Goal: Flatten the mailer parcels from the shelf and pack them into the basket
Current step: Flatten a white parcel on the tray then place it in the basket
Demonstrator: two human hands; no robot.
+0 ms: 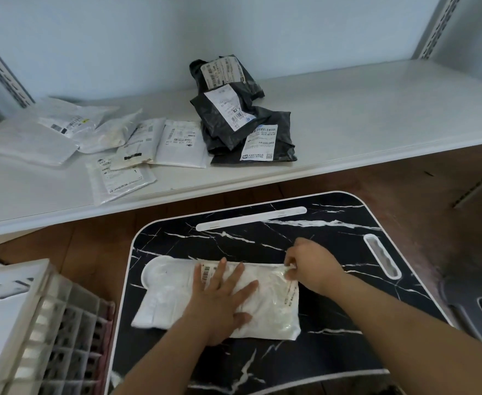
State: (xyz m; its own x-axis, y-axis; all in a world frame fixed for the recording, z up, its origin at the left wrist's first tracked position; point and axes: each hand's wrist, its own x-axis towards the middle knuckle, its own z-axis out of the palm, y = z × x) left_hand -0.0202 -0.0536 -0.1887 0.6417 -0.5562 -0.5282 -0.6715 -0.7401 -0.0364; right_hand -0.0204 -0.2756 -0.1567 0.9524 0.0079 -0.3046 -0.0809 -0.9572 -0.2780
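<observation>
A white mailer parcel lies flat on the black marble-patterned lap table. My left hand presses down on its middle with straight, spread fingers. My right hand pinches the parcel's far right corner. Several white mailers and three black mailers lie on the white shelf behind the table. The slatted white basket stands at the lower left, beside the table.
A white board or lid leans on the basket's left side. Wooden floor shows between shelf and table. A grey object sits at the right edge. Slotted shelf uprights rise at both sides.
</observation>
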